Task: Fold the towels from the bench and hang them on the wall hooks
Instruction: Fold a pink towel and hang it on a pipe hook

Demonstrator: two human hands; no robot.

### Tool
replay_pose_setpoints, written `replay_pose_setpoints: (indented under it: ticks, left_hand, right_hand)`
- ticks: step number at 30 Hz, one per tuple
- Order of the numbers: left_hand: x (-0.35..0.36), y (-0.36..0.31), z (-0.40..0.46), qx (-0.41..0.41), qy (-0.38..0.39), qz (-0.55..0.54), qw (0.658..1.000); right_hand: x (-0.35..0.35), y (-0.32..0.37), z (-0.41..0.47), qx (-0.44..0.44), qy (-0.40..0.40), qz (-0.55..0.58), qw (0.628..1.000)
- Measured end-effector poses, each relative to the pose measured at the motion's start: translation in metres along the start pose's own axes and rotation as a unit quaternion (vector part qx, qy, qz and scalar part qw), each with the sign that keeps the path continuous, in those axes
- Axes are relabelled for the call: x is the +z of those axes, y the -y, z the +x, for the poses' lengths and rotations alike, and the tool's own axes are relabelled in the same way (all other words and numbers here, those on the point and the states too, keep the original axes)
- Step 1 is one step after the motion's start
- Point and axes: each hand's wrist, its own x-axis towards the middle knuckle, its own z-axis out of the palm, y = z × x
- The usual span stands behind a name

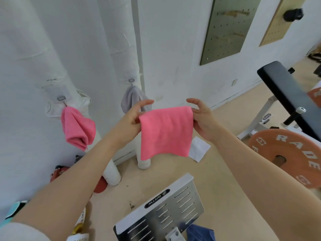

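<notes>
Head view: white wall w/ hooks, beige floor (217, 180). Pink towel (165, 132) at frame centre, held in the air; left hand (133, 115) and right hand (201, 117) each pinch a top corner in their grip. Hung pink towel (77, 127) at left, grey towel (132, 99) beside it. Black bench (284, 91) and weight plate (288, 153) crowd the right edge.

Open air around both pinches
Beyond the left hand (133, 117), a grey towel (132, 100) occupies its hook; bench (284, 94) stands right of the right hand (203, 119)
</notes>
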Motion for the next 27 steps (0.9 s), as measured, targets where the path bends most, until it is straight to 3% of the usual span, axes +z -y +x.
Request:
replay_pose_setpoints:
  ticks: [2, 6, 10, 12, 15, 18, 23, 27]
  left_hand:
    - [0.003, -0.003, -0.001, -0.007, -0.014, -0.095, 0.995]
    - [0.0, -0.007, 0.004, -0.01, -0.046, -0.097, 0.994]
    - [-0.007, -0.003, 0.007, -0.029, -0.106, -0.115, 0.987]
    - [-0.013, 0.001, 0.008, -0.05, -0.139, -0.131, 0.98]
    - [-0.027, 0.008, 0.01, -0.08, -0.175, -0.156, 0.969]
    - [-0.047, 0.011, 0.018, -0.084, -0.197, -0.165, 0.963]
    - [-0.082, 0.001, 0.043, -0.091, -0.169, -0.26, 0.946]
    - [-0.121, -0.006, 0.063, -0.06, -0.025, -0.364, 0.929]
  right_hand:
    - [0.005, 0.0, 0.004, 0.008, -0.024, 0.039, 0.999]
    - [0.021, -0.006, 0.015, 0.061, -0.071, 0.011, 0.996]
    - [0.042, -0.018, 0.024, 0.186, -0.03, 0.063, 0.98]
    - [0.05, -0.022, 0.029, 0.206, 0.011, 0.054, 0.977]
    - [0.06, -0.03, 0.037, 0.217, 0.006, 0.012, 0.976]
    - [0.07, -0.03, 0.051, 0.202, 0.022, -0.02, 0.979]
    - [0.1, 0.001, 0.087, 0.064, 0.049, 0.056, 0.995]
    - [0.131, 0.031, 0.117, -0.002, -0.008, 0.005, 1.0]
